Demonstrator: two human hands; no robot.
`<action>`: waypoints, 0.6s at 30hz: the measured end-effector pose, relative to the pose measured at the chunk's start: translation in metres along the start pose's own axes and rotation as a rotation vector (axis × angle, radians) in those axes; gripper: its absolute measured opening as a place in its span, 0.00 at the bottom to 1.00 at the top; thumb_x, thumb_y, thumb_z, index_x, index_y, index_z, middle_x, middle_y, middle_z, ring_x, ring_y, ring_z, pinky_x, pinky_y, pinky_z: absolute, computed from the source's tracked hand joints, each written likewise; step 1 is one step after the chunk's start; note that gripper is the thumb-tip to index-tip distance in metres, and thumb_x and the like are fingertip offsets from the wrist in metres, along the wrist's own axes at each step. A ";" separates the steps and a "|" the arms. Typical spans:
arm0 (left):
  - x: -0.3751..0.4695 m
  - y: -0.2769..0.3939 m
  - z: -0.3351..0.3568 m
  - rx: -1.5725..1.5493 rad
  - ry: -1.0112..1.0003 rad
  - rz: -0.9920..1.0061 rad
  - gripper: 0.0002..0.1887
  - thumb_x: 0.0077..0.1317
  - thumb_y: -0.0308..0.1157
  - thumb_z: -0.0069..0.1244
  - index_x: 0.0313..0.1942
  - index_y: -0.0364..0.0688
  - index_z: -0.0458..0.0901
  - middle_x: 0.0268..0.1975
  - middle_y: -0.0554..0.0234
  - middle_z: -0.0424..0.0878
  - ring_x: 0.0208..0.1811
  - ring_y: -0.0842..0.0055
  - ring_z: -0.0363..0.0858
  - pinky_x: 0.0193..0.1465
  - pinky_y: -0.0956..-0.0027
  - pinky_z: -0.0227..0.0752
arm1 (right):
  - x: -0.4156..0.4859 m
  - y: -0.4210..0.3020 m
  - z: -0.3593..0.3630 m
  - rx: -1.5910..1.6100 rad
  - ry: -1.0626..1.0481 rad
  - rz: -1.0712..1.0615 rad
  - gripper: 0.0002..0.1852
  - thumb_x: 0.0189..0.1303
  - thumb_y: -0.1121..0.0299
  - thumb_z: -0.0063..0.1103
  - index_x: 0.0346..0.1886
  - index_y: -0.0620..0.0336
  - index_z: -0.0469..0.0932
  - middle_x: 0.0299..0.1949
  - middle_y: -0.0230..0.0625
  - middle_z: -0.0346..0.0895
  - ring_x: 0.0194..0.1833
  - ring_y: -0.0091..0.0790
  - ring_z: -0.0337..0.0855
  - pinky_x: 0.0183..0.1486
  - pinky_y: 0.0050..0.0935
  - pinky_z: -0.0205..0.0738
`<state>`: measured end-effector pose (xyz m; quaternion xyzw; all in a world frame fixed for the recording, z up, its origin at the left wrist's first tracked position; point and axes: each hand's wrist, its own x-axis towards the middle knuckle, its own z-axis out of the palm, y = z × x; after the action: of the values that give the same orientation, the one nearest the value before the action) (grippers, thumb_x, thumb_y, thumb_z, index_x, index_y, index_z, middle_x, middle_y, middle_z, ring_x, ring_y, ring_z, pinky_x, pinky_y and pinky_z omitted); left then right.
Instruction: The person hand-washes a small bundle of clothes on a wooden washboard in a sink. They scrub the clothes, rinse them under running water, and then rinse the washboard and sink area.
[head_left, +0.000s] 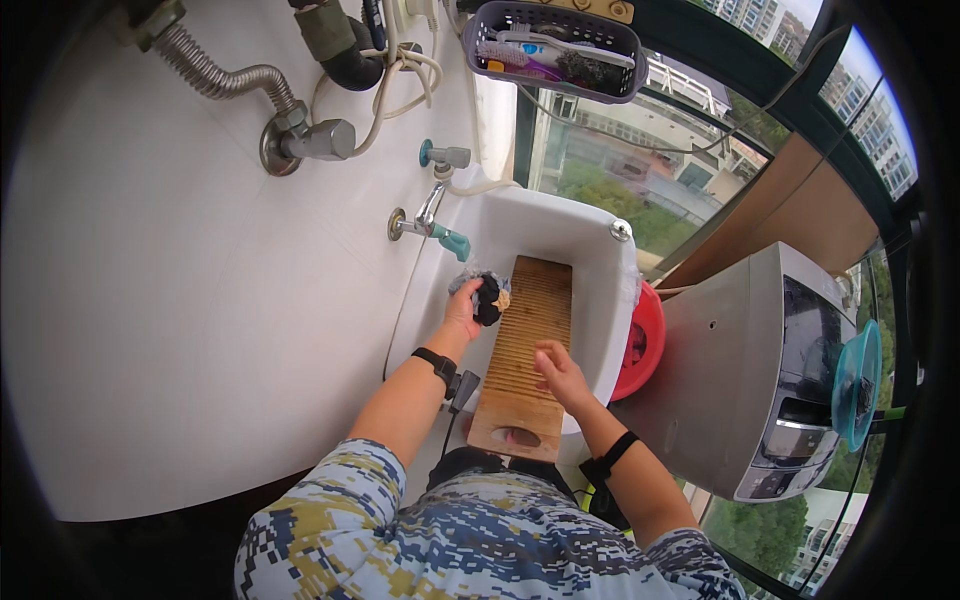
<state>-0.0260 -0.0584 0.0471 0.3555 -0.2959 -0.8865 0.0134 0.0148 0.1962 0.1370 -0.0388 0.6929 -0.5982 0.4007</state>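
Observation:
My left hand (463, 309) grips a bunched black cloth (489, 298) with a tan patch, below the teal spout nozzle (454, 244) of the wall tap. Water seems to splash on the cloth and hand. Over the lower half of a wooden washboard (531, 315) hovers my right hand (561, 373), its fingers loosely bent and holding nothing. The ridged board leans inside the white laundry sink (604, 300), its handle end with an oval hole resting over the near rim.
A red basin (646, 341) with dark cloth inside stands right of the sink, beside a grey washing machine (720, 367). On the machine rests a teal bowl (862, 386). Above hangs a grey basket (555, 86) of brushes. A metal valve (319, 140) juts from the left wall.

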 end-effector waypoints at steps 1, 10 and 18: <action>0.002 0.002 0.003 0.026 0.017 0.024 0.17 0.62 0.39 0.62 0.49 0.45 0.83 0.47 0.62 0.85 0.47 0.67 0.85 0.43 0.57 0.82 | 0.022 -0.010 0.003 0.288 0.063 0.112 0.35 0.72 0.38 0.52 0.73 0.46 0.64 0.80 0.43 0.54 0.74 0.54 0.62 0.62 0.57 0.72; -0.017 0.026 0.028 0.098 -0.176 0.202 0.21 0.68 0.43 0.57 0.55 0.42 0.79 0.53 0.61 0.83 0.56 0.67 0.82 0.62 0.59 0.76 | 0.213 -0.027 0.040 0.865 -0.103 0.085 0.22 0.70 0.47 0.61 0.60 0.46 0.79 0.55 0.36 0.83 0.55 0.38 0.82 0.61 0.43 0.75; -0.007 0.011 0.037 -0.341 -0.039 0.041 0.19 0.76 0.50 0.44 0.53 0.46 0.79 0.53 0.58 0.83 0.54 0.63 0.83 0.59 0.57 0.79 | 0.153 -0.032 0.053 -0.454 0.417 -0.910 0.18 0.59 0.63 0.68 0.50 0.59 0.82 0.47 0.44 0.81 0.52 0.49 0.79 0.60 0.41 0.73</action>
<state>-0.0468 -0.0470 0.0786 0.3249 -0.1487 -0.9300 0.0859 -0.0702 0.0637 0.0883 -0.3009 0.7824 -0.5416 -0.0628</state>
